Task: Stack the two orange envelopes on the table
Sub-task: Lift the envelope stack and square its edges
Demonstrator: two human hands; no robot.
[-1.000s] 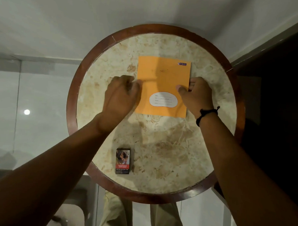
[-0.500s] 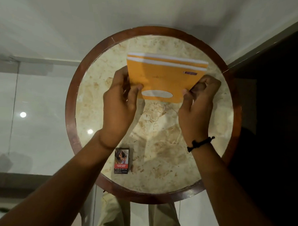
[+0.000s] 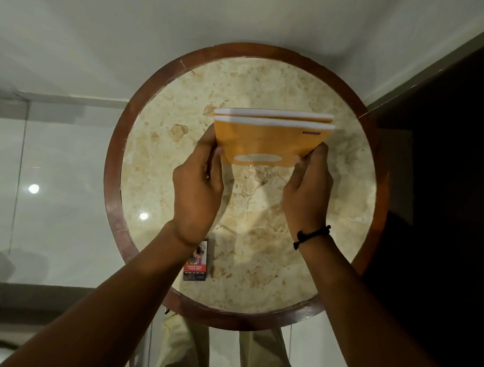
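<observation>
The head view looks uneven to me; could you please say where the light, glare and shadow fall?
Head view: dim overall; the table is brightest mid-top, with the hands' shadows beneath the envelopes; two glare spots shine on the floor at left; the right side is nearly black; the wide lens bends the wall edges.

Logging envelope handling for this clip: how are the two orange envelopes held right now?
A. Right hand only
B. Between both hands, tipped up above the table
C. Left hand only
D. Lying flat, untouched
B: the left hand and right hand grip opposite sides of the orange envelopes, tipped up over the table.
</observation>
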